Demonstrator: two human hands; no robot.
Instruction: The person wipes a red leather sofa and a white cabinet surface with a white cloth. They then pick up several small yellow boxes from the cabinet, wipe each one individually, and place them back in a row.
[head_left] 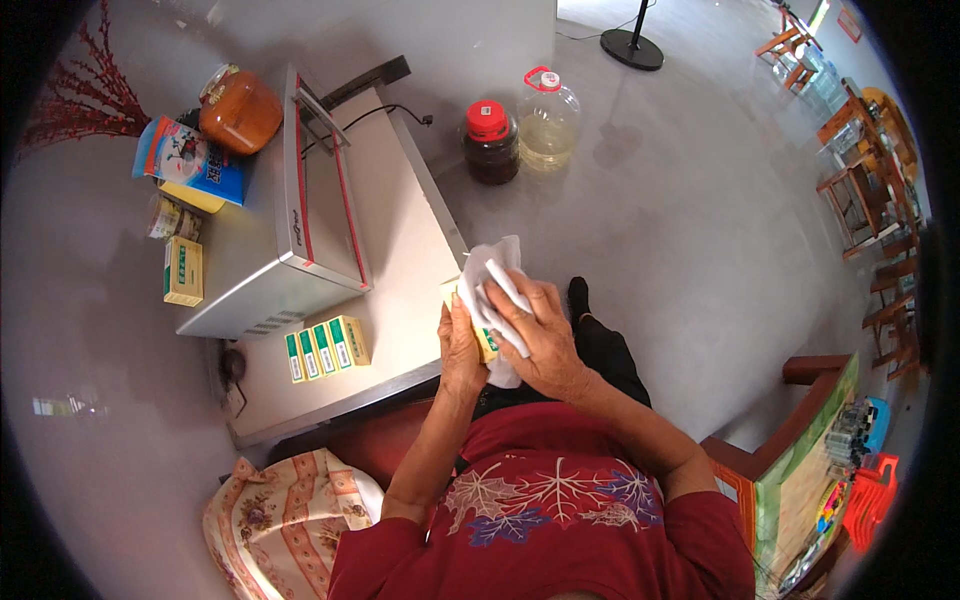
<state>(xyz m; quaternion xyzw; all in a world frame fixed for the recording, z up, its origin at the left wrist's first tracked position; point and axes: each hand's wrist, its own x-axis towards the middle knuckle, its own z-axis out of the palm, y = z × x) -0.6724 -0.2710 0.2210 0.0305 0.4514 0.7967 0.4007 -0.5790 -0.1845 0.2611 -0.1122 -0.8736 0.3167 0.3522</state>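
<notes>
My left hand [460, 350] is closed around a small yellow and green box [487, 345], held up in front of my body beside the counter's edge. With bent fingers my right hand [548, 345] grips a white cloth or tissue [492, 258] and presses it against that box. The cloth and my fingers cover much of the box. To the left, several similar yellow and green boxes [328, 347] stand in a tight row on the pale counter [410, 290].
A silver cabinet [255, 265] on the counter carries a jar [240, 110], a blue packet [195, 160], a tin [172, 217] and another yellow box [183, 270]. A red-lidded jar [490, 150] and a large clear bottle [548, 130] stand on the floor. Wooden chairs [850, 205] are at the right.
</notes>
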